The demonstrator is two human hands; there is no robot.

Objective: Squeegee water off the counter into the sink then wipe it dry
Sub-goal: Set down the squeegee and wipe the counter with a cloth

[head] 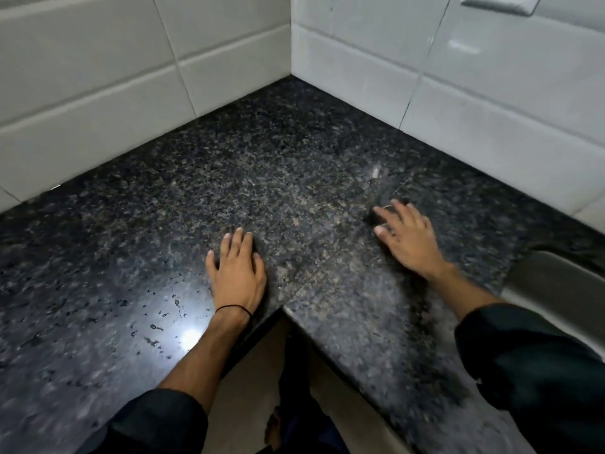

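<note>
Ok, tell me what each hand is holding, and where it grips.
The left hand holds nothing, lying flat on the counter. The right hand covers something dark and blurred; whether it grips it cannot be told.

sink (553, 283) is being cropped by right edge; dark object (381, 213) under right hand (409, 240) is being blurred, identity unclear.

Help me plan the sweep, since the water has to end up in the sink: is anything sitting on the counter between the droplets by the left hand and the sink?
Only the person's own hands. The droplets lie left of the left hand; the right hand rests on the counter toward the sink. No other object shows between them.
</note>
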